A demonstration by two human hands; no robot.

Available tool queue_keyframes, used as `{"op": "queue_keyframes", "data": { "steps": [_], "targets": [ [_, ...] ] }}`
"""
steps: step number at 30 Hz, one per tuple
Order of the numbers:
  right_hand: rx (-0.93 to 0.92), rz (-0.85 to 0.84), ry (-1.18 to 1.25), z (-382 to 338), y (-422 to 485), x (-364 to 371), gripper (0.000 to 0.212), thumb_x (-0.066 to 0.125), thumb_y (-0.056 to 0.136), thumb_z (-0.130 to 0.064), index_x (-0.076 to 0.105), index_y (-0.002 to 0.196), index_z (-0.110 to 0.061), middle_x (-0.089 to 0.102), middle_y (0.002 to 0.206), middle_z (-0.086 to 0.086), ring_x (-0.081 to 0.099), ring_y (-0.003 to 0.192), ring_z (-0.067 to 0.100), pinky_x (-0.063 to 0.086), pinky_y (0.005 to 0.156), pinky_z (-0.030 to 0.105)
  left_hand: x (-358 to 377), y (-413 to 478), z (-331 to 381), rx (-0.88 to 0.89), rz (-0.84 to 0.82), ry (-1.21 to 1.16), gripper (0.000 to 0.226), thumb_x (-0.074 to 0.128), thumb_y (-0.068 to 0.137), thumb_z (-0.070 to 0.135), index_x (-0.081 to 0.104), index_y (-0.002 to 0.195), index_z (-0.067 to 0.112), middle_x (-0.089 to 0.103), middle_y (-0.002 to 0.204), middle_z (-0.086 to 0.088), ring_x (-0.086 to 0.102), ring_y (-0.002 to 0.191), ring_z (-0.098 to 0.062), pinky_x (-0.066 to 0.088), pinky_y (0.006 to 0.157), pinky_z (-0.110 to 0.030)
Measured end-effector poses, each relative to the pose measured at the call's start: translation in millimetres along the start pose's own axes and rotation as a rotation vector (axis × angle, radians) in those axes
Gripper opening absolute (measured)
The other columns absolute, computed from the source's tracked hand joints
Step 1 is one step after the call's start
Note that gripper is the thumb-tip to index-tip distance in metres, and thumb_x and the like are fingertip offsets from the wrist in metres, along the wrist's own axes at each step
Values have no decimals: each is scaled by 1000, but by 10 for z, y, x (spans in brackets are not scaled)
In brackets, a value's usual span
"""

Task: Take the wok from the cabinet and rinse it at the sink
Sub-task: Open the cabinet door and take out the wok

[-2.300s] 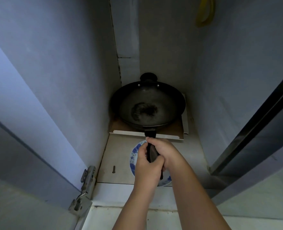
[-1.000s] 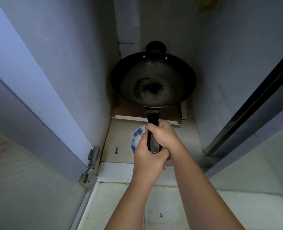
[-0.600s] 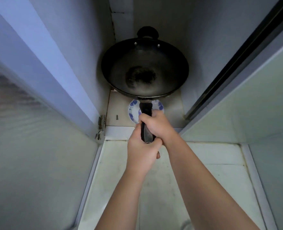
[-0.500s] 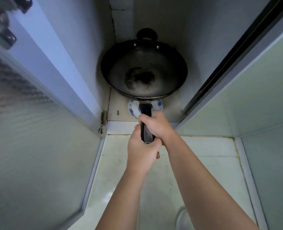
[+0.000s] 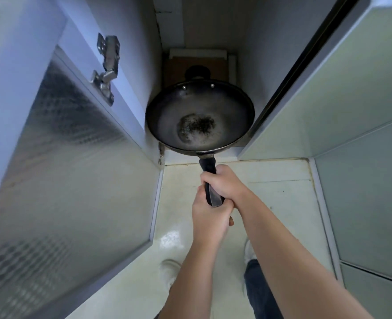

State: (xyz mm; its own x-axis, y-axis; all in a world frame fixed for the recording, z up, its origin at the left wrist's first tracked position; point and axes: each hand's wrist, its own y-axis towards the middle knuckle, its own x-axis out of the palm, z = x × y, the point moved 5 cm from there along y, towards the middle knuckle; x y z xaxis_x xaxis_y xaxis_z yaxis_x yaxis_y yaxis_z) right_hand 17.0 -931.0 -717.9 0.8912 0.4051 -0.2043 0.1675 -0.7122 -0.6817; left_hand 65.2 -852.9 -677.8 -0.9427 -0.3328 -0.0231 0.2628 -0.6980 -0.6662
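A black wok [image 5: 199,116] with a dark patch in its bottom hangs level in the mouth of the narrow cabinet [image 5: 142,54], above its floor. Its long black handle [image 5: 210,180] points toward me. My right hand [image 5: 225,184] grips the handle's middle. My left hand [image 5: 210,221] wraps the handle's end just below it. The small helper handle [image 5: 197,72] sticks out at the wok's far rim.
The open cabinet door [image 5: 70,171] with frosted glass and a metal hinge [image 5: 106,67] stands at the left. A second glass door [image 5: 328,88] flanks the right. A brown board [image 5: 178,65] lies on the cabinet floor. My shoes [image 5: 170,270] are on the pale tiled floor [image 5: 271,192].
Both hands have pulled the wok up and out toward me, from the cabinet floor to its opening. The blue-patterned plate is now hidden under the wok. The view has drawn back.
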Motion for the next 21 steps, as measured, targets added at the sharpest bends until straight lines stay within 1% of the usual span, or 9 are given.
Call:
{"op": "queue_keyframes", "data": {
  "steps": [3, 5, 8, 10, 11, 13, 16, 18, 21],
  "targets": [
    [17, 15, 3, 7, -260, 10, 28, 52, 75, -5, 37, 51, -10, 38, 55, 8, 41, 62, 21, 31, 56, 30, -74, -232, 3, -22, -24, 22, 25, 52, 74, -4, 57, 97, 7, 55, 63, -2, 44, 35, -10, 36, 37, -19],
    [24, 16, 9, 15, -431, 35, 27, 52, 76, -5, 39, 53, -8, 39, 57, 9, 41, 63, 21, 31, 57, 30, -119, -396, 21, -18, -36, 41, 27, 52, 74, -4, 58, 98, 6, 56, 65, -3, 44, 35, -10, 37, 37, -19],
    [54, 15, 42, 56, -670, 68, 18, 54, 74, -8, 45, 59, -5, 46, 65, 13, 47, 66, 21, 35, 61, 31, -162, -640, 24, -14, -24, 98, 28, 53, 74, -2, 58, 101, 6, 58, 66, -1, 45, 34, -7, 36, 36, -17],
    [69, 11, 76, 109, -848, 113, 17, 55, 68, -12, 45, 56, -7, 48, 66, 14, 50, 67, 23, 37, 62, 32, -191, -814, -13, -9, -11, 117, 30, 53, 74, -1, 57, 102, 7, 59, 68, -2, 47, 36, -8, 37, 35, -16],
    [70, 4, 90, 143, -935, 138, 17, 56, 66, -13, 44, 54, -8, 48, 64, 15, 52, 68, 23, 38, 62, 32, -211, -903, -48, -8, -6, 121, 30, 53, 74, 0, 57, 103, 7, 60, 71, -4, 48, 38, -9, 37, 36, -15],
    [79, -6, 102, 239, -1135, 173, 25, 56, 70, -9, 45, 49, -10, 49, 58, 12, 55, 69, 25, 39, 61, 31, -249, -1105, -137, -20, 14, 146, 31, 54, 75, 0, 56, 104, 8, 60, 74, -9, 49, 40, -11, 38, 36, -16],
    [86, -19, 127, 364, -1444, 242, 28, 55, 74, -5, 47, 48, -12, 50, 57, 9, 64, 79, 37, 41, 64, 32, -313, -1429, -257, -28, 32, 155, 31, 54, 75, 1, 56, 105, 10, 59, 72, -8, 49, 40, -12, 38, 36, -16],
    [98, -21, 156, 430, -1654, 281, 27, 55, 74, -4, 47, 50, -11, 53, 59, 11, 66, 90, 45, 43, 65, 33, -357, -1647, -312, -21, 51, 158, 28, 56, 76, 1, 57, 102, 11, 59, 69, -6, 50, 42, -13, 38, 36, -16],
    [108, -28, 244, 506, -1971, 355, 28, 53, 76, -1, 46, 51, -10, 55, 52, 8, 67, 91, 44, 46, 67, 35, -449, -1971, -363, 4, 73, 169, 20, 57, 75, 1, 58, 90, 13, 58, 64, -3, 51, 45, -15, 38, 37, -18]
  ]
}}
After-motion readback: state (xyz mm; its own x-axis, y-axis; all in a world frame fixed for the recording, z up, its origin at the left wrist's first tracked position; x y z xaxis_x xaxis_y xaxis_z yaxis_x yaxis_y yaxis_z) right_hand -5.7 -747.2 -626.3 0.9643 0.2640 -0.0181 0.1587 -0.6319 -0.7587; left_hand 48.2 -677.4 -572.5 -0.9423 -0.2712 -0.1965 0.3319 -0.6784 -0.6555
